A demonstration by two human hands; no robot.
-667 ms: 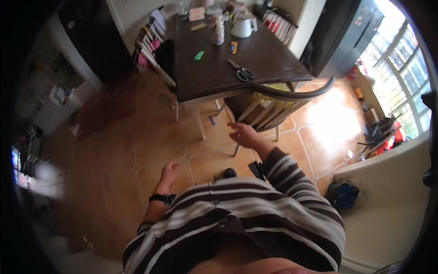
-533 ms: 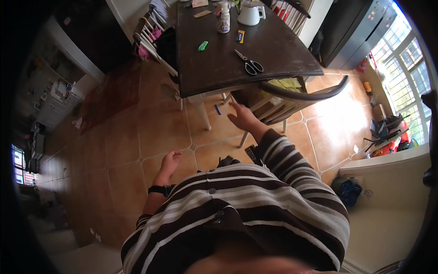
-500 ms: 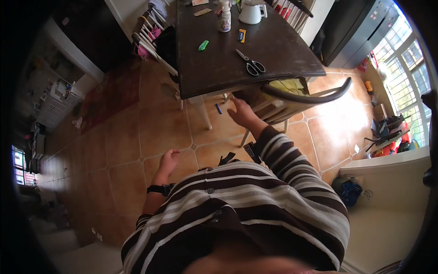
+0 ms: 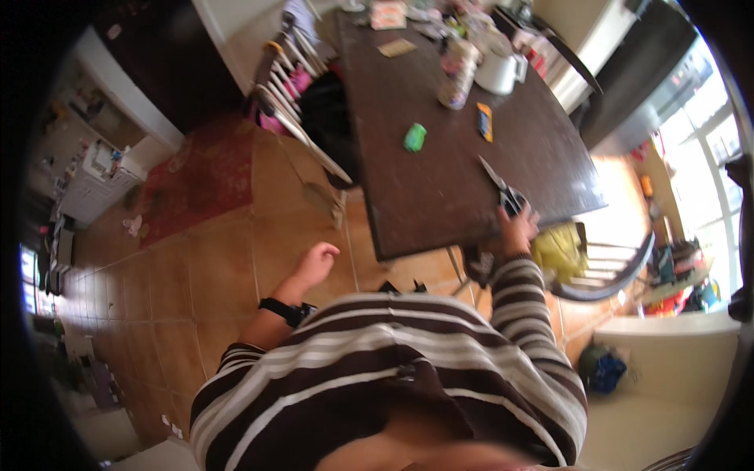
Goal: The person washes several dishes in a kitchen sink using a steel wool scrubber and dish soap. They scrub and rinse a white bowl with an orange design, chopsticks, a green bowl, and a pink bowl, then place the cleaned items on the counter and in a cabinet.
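A pair of scissors [image 4: 496, 177] with dark handles lies near the table's front right corner, blades pointing away to the left. My right hand [image 4: 518, 230] is at the table's edge, its fingers closed about the handles, partly covering them. My left hand [image 4: 316, 264] hangs in the air in front of the table's left corner, fingers curled in, with nothing visible in it. Farther back on the dark table [image 4: 440, 196] are a small green object [image 4: 415, 137], a yellow and blue packet [image 4: 484, 122], a whitish bottle [image 4: 458, 74] and a white jug [image 4: 499, 71].
A chair with a curved dark back [image 4: 609, 292] stands at the table's front right, a yellow-green cloth [image 4: 559, 251] on it. Another chair [image 4: 302, 118] holding clothes is along the left side. A red rug [image 4: 208, 184] lies on the tiled floor.
I have come closer to the table. My right hand has moved from beside the chair to the scissors' handles. My left hand has shifted right, its fingers more curled.
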